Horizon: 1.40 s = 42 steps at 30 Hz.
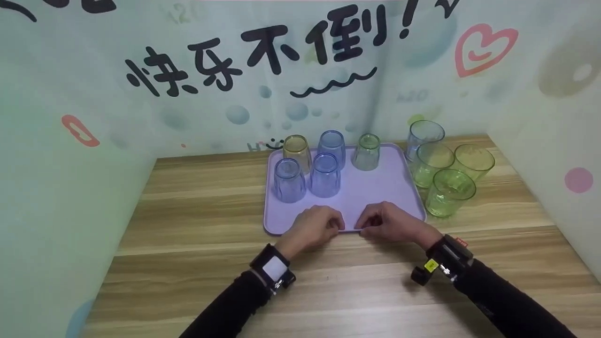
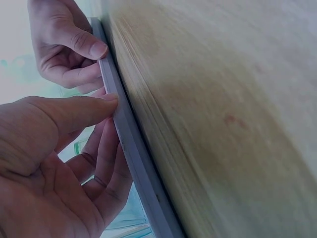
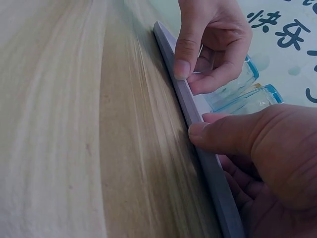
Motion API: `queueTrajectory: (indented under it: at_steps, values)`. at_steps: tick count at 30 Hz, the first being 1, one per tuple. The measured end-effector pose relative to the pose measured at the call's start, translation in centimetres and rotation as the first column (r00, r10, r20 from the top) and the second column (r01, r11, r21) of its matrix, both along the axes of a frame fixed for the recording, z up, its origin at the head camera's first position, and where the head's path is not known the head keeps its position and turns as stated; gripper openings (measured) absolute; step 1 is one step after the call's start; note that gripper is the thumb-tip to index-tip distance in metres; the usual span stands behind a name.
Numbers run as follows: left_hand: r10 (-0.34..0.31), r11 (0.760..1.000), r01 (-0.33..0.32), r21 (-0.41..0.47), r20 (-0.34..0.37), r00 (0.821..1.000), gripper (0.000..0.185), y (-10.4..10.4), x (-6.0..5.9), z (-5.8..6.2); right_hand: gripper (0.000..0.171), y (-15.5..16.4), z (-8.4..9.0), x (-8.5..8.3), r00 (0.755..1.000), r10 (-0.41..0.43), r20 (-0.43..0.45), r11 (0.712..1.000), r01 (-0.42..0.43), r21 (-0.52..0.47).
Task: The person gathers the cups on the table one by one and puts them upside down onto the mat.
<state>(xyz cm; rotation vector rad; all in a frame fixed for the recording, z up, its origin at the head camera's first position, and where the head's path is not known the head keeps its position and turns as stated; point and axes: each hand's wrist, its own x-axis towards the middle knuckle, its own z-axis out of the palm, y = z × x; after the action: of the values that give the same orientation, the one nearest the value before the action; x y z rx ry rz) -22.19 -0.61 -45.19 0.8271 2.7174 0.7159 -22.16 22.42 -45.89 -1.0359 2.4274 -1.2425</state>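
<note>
Left hand (image 1: 311, 229), right hand (image 1: 392, 223): fingers (image 1: 339, 220) pinching purple tray (image 1: 373, 192) at near edge

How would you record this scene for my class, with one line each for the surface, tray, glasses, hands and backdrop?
Surface: wood-grain table
Tray: lilac tray, on the table
Glasses on tray: three blue glasses, one amber glass, one small green glass; all narrow end up
Glasses right of tray: one bluish glass, three greenish glasses; all wide end up
Left hand: pinches the tray's near edge
Right hand: pinches the same edge
Backdrop: pale printed wall with black lettering
</note>
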Motion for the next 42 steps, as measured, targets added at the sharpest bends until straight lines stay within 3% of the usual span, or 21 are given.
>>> queueTrajectory:
  at_steps: [6, 13, 18, 24, 27, 32, 37, 42]
  values:
    - [-0.018, 1.000, 0.019, 0.019, -0.015, 1.000, 0.017, 0.0, -0.2, -0.4, 0.016, 1.0, -1.8, -0.6, 0.999, -0.014, -0.034, 1.000, 0.014, 0.010]
    - [-0.027, 0.999, 0.027, 0.018, -0.032, 0.999, 0.016, 0.0, -0.2, -0.5, 0.025, 2.7, -1.0, 0.1, 0.993, -0.093, -0.069, 0.995, 0.091, -0.036]
    - [-0.024, 1.000, 0.025, 0.019, -0.033, 0.999, 0.016, -0.1, -0.2, -0.4, 0.027, 4.1, 1.7, 1.5, 0.981, -0.168, -0.099, 0.979, 0.154, -0.136]
    - [-0.020, 1.000, 0.020, 0.020, -0.016, 1.000, 0.015, -0.2, -0.1, -0.2, 0.035, 5.9, 6.2, 3.4, 0.948, -0.286, -0.138, 0.930, 0.240, -0.278]
    - [-0.022, 1.000, 0.022, 0.017, -0.009, 1.000, 0.014, 0.0, -0.2, -0.2, 0.042, 7.4, 7.4, 3.8, 0.914, -0.380, -0.142, 0.880, 0.311, -0.358]
    - [-0.019, 1.000, 0.019, 0.017, -0.005, 1.000, 0.014, 0.0, -0.2, -0.3, 0.054, 10.1, 7.7, 4.1, 0.827, -0.551, -0.114, 0.759, 0.439, -0.481]
    - [-0.031, 0.999, 0.032, 0.026, -0.030, 0.999, 0.015, -0.1, -0.3, -0.5, 0.070, 13.0, 5.7, 3.5, 0.725, -0.685, -0.076, 0.670, 0.585, -0.457]
    - [-0.028, 0.999, 0.029, 0.024, -0.026, 0.999, 0.014, -0.1, -0.3, -0.4, 0.082, 14.8, 3.4, 3.1, 0.673, -0.739, -0.027, 0.627, 0.674, -0.391]
